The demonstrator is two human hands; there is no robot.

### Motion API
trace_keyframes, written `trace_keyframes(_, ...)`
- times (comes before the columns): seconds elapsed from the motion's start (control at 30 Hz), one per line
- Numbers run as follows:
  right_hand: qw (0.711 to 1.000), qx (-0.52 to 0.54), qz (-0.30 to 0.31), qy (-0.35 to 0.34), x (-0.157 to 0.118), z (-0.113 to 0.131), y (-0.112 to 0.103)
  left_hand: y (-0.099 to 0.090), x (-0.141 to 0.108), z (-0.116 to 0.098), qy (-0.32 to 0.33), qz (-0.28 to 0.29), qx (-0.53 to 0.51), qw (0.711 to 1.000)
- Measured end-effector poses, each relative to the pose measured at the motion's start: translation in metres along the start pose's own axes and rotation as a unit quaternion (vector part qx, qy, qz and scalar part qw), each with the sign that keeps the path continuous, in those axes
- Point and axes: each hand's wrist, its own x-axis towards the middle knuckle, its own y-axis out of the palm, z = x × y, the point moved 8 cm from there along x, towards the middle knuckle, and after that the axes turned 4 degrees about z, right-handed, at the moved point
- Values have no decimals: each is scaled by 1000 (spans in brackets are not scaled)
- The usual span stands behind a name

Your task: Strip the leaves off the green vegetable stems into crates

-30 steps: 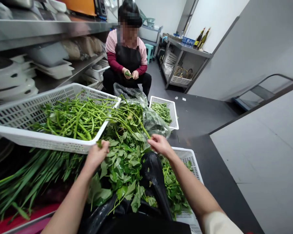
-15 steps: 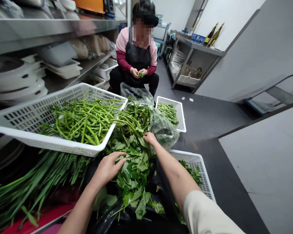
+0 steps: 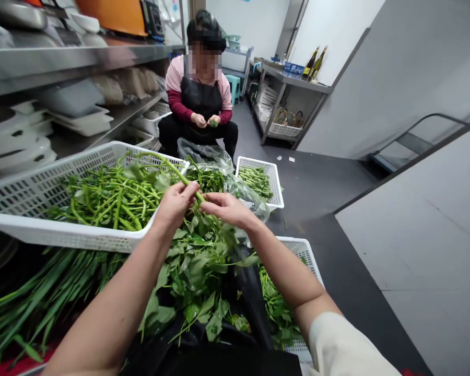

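Observation:
My left hand pinches a long green stem that slants up toward the left over a white basket. Close on the right, my right hand has its fingers closed at the stem's lower end. Below both hands lies a heap of leafy greens on black plastic. The large white basket at the left holds many green stems. Leafy pieces lie in another white basket under my right forearm.
A person in a dark apron sits across, holding a small green piece. Metal shelves stand at the left. A small basket of cut stems is on the floor, beside clear plastic. Long green leaves lie at lower left.
Both hands have come up and together, and a stem is now held between them. My left hand has closed. The view has shifted, so the surroundings sit further left.

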Motion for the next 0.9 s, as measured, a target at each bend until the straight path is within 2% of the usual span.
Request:
trace_keyframes(0.03, 997, 77, 12, 15, -9, -6, -3, -2, 0, -4, -15, -5, -27, 1000)
trace_keyframes(0.13, 960, 271, -23, 70, -43, -37, -15, -12, -4, -15, -64, -18, -101, 993)
trace_keyframes(0.23, 922, 375, -1, 98, -73, -56, -1, -21, -10, -20, -112, -39, -174, 978)
trace_keyframes(0.4, 886, 444, 81, 106, -96, -49, 51, -25, -13, -17, -145, -70, -210, 964)
trace_keyframes(0.53, 853, 504, 104, 87, -97, -43, 74, -26, -16, -9, -159, -84, -225, 958)
trace_keyframes(0.67, 826, 555, 59, 79, -92, -49, 74, -28, -20, 0, -167, -87, -233, 954)
trace_keyframes(0.8, 841, 537, 43, 54, -90, -40, 67, -30, -22, 8, -170, -80, -239, 953)
trace_keyframes(0.9, 845, 528, 48, 62, -91, -31, 67, -30, -24, 11, -164, -69, -245, 953)
